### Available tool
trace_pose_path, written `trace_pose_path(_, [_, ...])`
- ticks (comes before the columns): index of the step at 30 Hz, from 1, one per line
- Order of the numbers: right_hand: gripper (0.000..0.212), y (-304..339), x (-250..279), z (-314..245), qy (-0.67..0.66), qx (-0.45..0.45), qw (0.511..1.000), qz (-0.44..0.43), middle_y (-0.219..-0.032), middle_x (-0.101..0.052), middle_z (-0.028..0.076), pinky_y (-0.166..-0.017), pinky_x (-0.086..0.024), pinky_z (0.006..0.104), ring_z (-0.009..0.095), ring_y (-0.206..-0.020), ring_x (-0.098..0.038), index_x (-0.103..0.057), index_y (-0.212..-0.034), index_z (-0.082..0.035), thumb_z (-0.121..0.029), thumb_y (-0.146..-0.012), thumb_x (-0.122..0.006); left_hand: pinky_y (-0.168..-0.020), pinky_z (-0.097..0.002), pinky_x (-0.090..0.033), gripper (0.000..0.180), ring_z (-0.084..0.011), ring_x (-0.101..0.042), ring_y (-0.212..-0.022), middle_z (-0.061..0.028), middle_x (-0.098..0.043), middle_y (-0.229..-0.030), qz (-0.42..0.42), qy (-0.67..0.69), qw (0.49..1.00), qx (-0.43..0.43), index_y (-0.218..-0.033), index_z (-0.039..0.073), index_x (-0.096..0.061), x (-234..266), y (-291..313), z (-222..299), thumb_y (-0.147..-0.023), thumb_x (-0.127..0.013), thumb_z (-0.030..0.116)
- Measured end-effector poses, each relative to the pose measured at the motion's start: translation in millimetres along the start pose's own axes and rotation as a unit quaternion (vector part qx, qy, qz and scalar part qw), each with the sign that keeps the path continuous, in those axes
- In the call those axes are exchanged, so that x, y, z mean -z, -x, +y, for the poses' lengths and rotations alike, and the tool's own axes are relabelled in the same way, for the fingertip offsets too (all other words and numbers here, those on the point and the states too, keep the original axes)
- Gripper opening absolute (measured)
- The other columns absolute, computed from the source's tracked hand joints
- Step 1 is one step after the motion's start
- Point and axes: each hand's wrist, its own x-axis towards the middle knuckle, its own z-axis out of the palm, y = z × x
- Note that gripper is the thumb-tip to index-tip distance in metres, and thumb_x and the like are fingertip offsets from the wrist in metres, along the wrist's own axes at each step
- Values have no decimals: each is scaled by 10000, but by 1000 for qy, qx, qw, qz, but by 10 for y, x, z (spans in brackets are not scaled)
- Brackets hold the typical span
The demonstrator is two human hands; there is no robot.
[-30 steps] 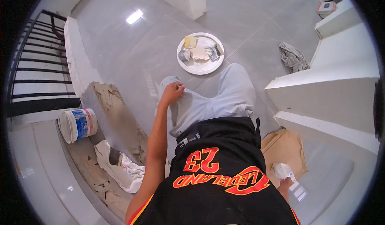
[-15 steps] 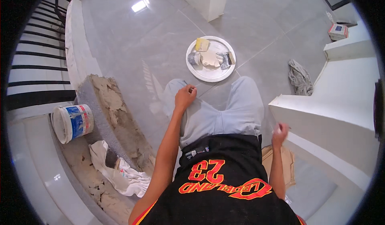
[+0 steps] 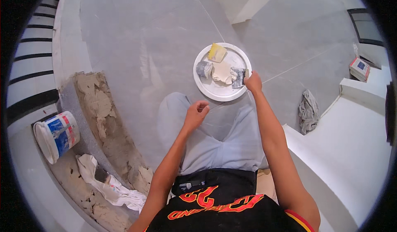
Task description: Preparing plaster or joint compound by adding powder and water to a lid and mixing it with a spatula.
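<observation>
My right hand (image 3: 254,82) is touching the scraper (image 3: 238,79) at the tray's (image 3: 219,96) four o'clock, grip unclear; my left hand (image 3: 195,116) is sitting half-open at seven.

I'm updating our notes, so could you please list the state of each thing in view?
White round tray: flat on floor
Pale paste: heaped, uncovered
Yellow scraper: lying on tray
Grey scraper: at right fingers, grip unclear
Grey cloth: crumpled
White cloth: rumpled
Left hand: loosely curled
Bucket: orientation unclear
</observation>
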Motion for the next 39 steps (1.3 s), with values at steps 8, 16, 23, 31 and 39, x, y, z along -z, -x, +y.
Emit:
trace_pose_path(8, [592, 24, -450, 500, 23, 54, 986, 154, -1016, -562, 191, -794, -450, 405, 336, -927, -551, -452, -1126, 41, -195, -655, -722, -742, -284, -434, 486, -145, -539, -893, -60, -563, -1026, -38, 186, 964, 188, -1202, 68, -457, -614, -363, 54, -807, -609, 308])
trace_pose_path(16, [288, 423, -167, 460, -379, -189, 896, -136, -689, -566, 30, -527, -429, 249, 129, -582, -537, -576, -929, 9, -165, -732, -695, -757, -333, -418, 582, -182, -522, -888, -58, -522, -1120, -40, 373, 861, 344, -1227, 96, -428, -1364, -499, -154, -776, -617, 411])
trace_pose_path(23, [154, 915, 178, -224, -503, -273, 803, -166, -662, -537, -5, -471, -364, 202, 64, -544, -476, -617, -830, -21, -171, -802, -640, -752, -347, -456, 394, -200, -550, -890, -85, -546, -1057, 125, 202, 955, 178, -1164, 16, -442, -1082, -574, -187, -850, -548, 230])
trace_pose_path(31, [459, -666, -220, -960, -93, 331, 937, 58, -1151, -505, 127, -902, -388, 391, 305, -1116, -447, -529, -1115, -66, 3, -664, -583, -553, -272, -559, 284, -153, -595, -700, -90, -561, -936, 104, 331, 928, 133, -1075, -38, -443, -384, -403, 220, -809, -517, 28])
trace_pose_path(39, [212, -992, -173, -1336, 302, 475, 820, -107, -1103, -525, 76, -865, -373, 404, 260, -1094, -456, -599, -921, -97, -50, -721, -544, -629, -273, -520, 222, -96, -587, -741, -43, -590, -903, 114, 409, 889, 169, -1029, 24, -542, -215, -495, -79, -862, -536, 169])
